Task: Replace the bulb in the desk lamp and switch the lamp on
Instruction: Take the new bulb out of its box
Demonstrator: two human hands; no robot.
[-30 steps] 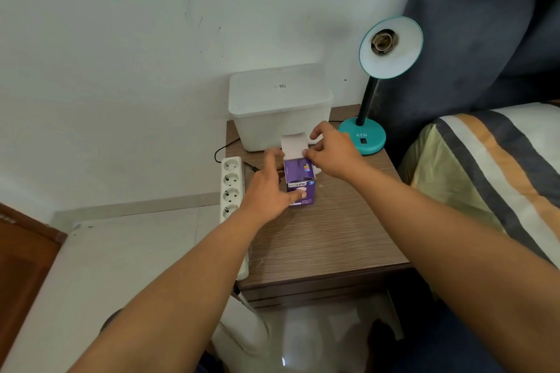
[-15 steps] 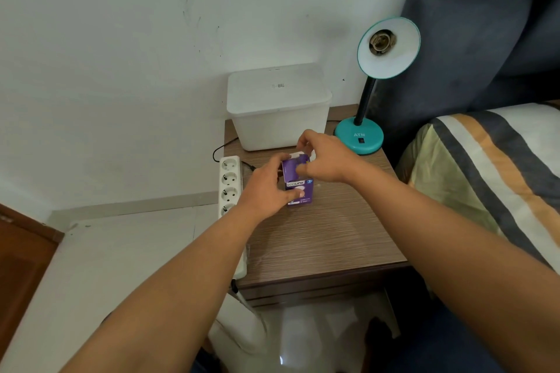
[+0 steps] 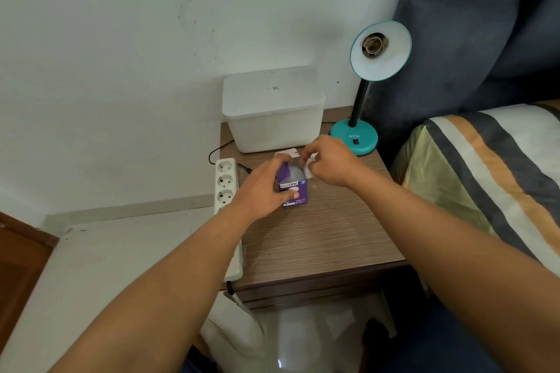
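A purple bulb box (image 3: 294, 191) stands upright on the wooden bedside table (image 3: 318, 239), its white top flaps open. The rounded white top of a bulb (image 3: 295, 172) shows inside it. My left hand (image 3: 262, 192) grips the box from its left side. My right hand (image 3: 328, 162) pinches the box's right flap at the opening. The teal desk lamp (image 3: 354, 138) stands at the table's back right corner, its shade (image 3: 391, 60) tilted toward me with an empty socket (image 3: 375, 44).
A white lidded bin (image 3: 272, 109) sits at the back of the table, just behind the box. A white power strip (image 3: 225, 182) lies along the table's left edge. A striped bed (image 3: 491, 166) borders the right side, a dark curtain behind the lamp.
The box's flaps have been spread open, and the bulb top now shows inside. My right hand shifted from the top flap to the right flap. My left hand kept its grip.
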